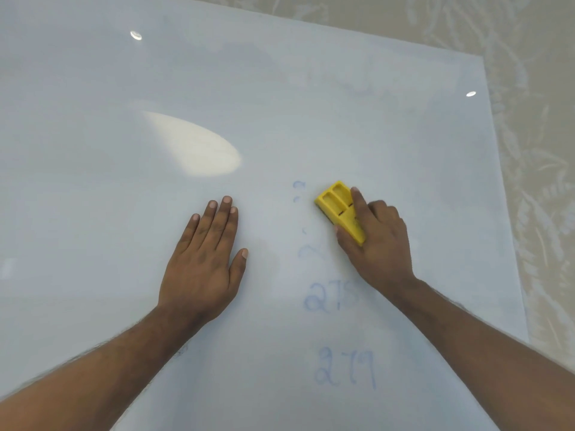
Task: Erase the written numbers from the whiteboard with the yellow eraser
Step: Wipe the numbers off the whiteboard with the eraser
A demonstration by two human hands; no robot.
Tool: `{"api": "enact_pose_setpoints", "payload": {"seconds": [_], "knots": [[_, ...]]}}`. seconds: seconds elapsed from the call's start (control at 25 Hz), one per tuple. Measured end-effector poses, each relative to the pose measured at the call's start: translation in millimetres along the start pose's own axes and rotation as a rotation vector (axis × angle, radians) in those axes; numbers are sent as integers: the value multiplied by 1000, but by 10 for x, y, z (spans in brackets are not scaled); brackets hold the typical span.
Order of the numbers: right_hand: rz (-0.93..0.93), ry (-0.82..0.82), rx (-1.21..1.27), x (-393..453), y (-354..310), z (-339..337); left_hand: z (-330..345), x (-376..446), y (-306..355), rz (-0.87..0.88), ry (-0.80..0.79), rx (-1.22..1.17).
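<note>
A large whiteboard (124,88) lies flat and fills most of the view. My right hand (378,244) grips the yellow eraser (337,205) and presses it on the board right of centre. Faint blue remnants of digits (298,191) sit just left of the eraser, with more smudges (306,251) below them. Nearer to me two blue written numbers remain legible: one (331,298) beside my right wrist and another (345,370) lower down. My left hand (205,259) rests flat on the board, fingers together, left of the writing.
The whiteboard's right edge (504,213) runs diagonally, and beyond it lies a beige patterned cloth (541,150). Bright light reflections (199,147) show on the glossy board surface at centre left.
</note>
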State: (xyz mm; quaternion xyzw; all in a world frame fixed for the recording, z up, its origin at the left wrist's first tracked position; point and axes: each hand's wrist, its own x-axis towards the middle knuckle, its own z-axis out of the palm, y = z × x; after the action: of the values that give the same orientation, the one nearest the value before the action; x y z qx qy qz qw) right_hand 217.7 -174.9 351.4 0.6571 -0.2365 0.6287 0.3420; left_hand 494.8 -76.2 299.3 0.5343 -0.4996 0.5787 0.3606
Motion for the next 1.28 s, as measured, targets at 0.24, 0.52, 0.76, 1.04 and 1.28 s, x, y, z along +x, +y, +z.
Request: {"api": "enact_pose_setpoints", "payload": {"seconds": [0.24, 0.52, 0.76, 1.04, 1.28], "knots": [[-30, 7, 20, 327, -467, 178, -2, -20, -1, 6, -4, -2], [-379, -116, -21, -429, -137, 13, -14, -78, 26, -3, -11, -9], [-4, -2, 10, -56, -95, 16, -35, -138, 111, -53, -38, -25], [-290, -113, 14, -567, -482, 89, -13, -327, 132, -31, -27, -42], [-223, -139, -58, -859, 71, -180, -2, -510, 181, -27, -46, -38]]}}
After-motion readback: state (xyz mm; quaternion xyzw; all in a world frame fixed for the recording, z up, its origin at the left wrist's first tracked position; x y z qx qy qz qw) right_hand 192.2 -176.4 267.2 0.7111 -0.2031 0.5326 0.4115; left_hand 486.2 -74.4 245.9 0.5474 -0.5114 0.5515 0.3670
